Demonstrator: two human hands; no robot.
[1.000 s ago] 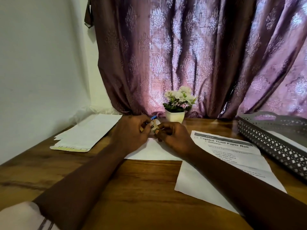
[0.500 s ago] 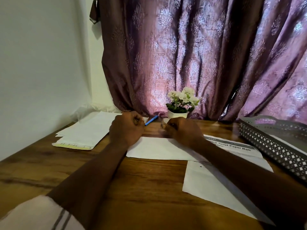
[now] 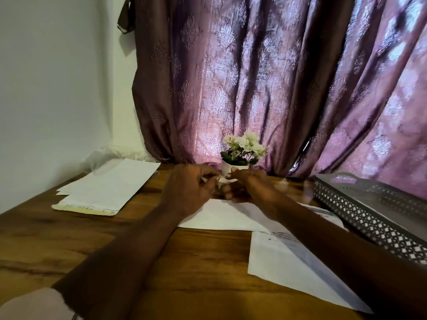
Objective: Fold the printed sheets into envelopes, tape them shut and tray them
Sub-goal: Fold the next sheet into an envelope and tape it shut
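My left hand and my right hand meet fingertip to fingertip just above the far edge of a folded white sheet on the wooden table. Between them is a small roll of tape, blurred. My right fingers curl round it, and my left thumb and fingers pinch a pale strip pulled from it. A printed sheet lies flat under my right forearm. The grey perforated tray stands at the right with a white paper inside.
A stack of white papers and envelopes lies at the back left by the wall. A small white pot of flowers stands right behind my hands, before the purple curtain. Crumpled clear plastic sits in the corner.
Both hands have lifted off the folded sheet and come together again in front of the flower pot. The blue pen seen half a second ago is now hidden behind them.
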